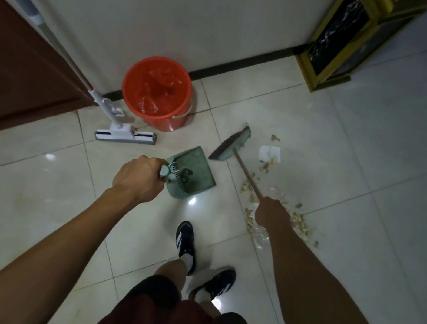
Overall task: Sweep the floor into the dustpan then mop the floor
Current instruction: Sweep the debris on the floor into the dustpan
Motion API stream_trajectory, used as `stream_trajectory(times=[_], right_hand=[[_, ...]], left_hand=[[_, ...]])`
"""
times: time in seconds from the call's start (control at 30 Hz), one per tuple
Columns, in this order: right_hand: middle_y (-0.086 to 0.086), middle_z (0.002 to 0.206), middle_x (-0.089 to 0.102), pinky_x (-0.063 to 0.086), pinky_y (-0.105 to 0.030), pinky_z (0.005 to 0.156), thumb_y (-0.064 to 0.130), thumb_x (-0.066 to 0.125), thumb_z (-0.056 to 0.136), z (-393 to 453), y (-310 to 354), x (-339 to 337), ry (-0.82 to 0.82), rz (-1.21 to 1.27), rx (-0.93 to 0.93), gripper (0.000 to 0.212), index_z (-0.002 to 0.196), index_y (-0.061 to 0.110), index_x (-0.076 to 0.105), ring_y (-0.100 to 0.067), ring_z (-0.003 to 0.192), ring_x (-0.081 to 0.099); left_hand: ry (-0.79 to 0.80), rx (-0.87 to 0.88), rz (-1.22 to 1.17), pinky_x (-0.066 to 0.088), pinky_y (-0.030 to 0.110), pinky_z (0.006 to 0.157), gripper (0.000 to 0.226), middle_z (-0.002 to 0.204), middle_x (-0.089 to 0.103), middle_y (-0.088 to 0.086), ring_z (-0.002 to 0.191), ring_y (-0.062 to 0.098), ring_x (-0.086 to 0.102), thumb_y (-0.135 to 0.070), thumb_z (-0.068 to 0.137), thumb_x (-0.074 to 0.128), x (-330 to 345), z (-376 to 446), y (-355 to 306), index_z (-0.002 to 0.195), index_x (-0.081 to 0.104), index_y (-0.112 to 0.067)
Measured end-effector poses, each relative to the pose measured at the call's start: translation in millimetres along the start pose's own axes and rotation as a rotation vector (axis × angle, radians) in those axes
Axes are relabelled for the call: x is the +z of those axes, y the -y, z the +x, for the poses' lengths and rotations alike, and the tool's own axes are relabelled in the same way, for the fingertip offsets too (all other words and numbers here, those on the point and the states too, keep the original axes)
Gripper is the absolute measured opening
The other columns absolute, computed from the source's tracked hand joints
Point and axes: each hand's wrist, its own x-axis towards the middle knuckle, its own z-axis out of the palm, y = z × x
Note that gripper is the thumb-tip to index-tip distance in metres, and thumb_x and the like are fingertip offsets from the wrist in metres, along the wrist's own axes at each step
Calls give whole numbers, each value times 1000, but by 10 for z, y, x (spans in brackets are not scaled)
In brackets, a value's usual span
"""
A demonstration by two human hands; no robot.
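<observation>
My left hand [137, 177] grips the handle of a green dustpan [193, 174], which sits on the tiled floor with its mouth facing away from me. My right hand [273, 213] grips the wooden handle of a green broom [231, 145]. The broom head is just beyond the dustpan's far right corner. Scraps of debris [300, 223] lie scattered on the tiles around and beyond my right hand. A white piece of paper [270, 153] lies right of the broom head. A sponge mop [125, 135] leans against the wall, its head on the floor left of the dustpan.
A red bucket [157, 92] lined with a red bag stands by the white wall behind the dustpan. A brown door [9, 68] is at the left. A gold-framed dark cabinet [343, 36] stands at the back right. My two feet [186, 242] are below the dustpan.
</observation>
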Motion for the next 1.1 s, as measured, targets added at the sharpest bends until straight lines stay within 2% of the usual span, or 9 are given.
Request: stream_trajectory(times=[0.1, 0.23, 0.37, 0.57, 0.8, 0.97, 1.1], right_hand=[[-11, 116, 67, 56, -40, 90, 15, 49, 98, -192, -365, 114, 9, 33, 22, 30, 122, 6, 62, -29, 108, 67], [-9, 109, 69, 57, -37, 80, 17, 48, 99, -469, -851, 315, 12, 46, 50, 27, 119, 7, 63, -27, 101, 69], [-10, 115, 66, 56, -40, 86, 16, 49, 98, -756, -1317, 552, 50, 87, 114, 30, 125, 9, 60, -27, 106, 67], [-8, 110, 67, 53, -38, 84, 17, 53, 92, -1015, -1861, 706, 4, 216, 156, 29, 120, 10, 61, -27, 104, 67], [-6, 109, 66, 48, -30, 72, 18, 53, 92, -1065, -1815, 601, -66, 304, 120, 26, 116, 12, 61, -27, 101, 67], [-7, 106, 68, 56, -34, 77, 16, 54, 91, -749, -1516, 367, -116, 303, 77, 25, 114, 9, 62, -27, 99, 68], [-7, 105, 69, 55, -34, 77, 18, 55, 91, -329, -1085, 91, -148, 259, 58, 26, 115, 12, 64, -27, 98, 69]], left_hand=[[-8, 43, 46, 49, 34, 64, 18, 94, 69, 8, 81, 33, 64, -23, 87, 58, 95, -129, -254, 101, 69, -27], [-7, 83, 80, 47, 35, 66, 16, 99, 68, 11, 86, 35, 64, -25, 89, 59, 243, -296, -586, 102, 69, -28], [-5, 135, 116, 47, 36, 68, 17, 101, 68, 12, 90, 37, 64, -27, 88, 60, 415, -455, -908, 103, 68, -30], [-20, 218, 134, 56, 39, 70, 16, 97, 71, 13, 86, 37, 67, -31, 86, 60, 545, -640, -1270, 98, 68, -26], [-34, 270, 143, 57, 40, 69, 14, 94, 71, 11, 81, 33, 66, -31, 89, 60, 413, -582, -1466, 96, 69, -25], [-30, 259, 123, 58, 42, 71, 14, 95, 71, 11, 84, 35, 67, -29, 89, 60, 132, -255, -1390, 98, 70, -24], [-10, 225, 86, 58, 43, 73, 14, 96, 72, 13, 87, 37, 68, -25, 88, 62, -171, 211, -1192, 100, 70, -23]])
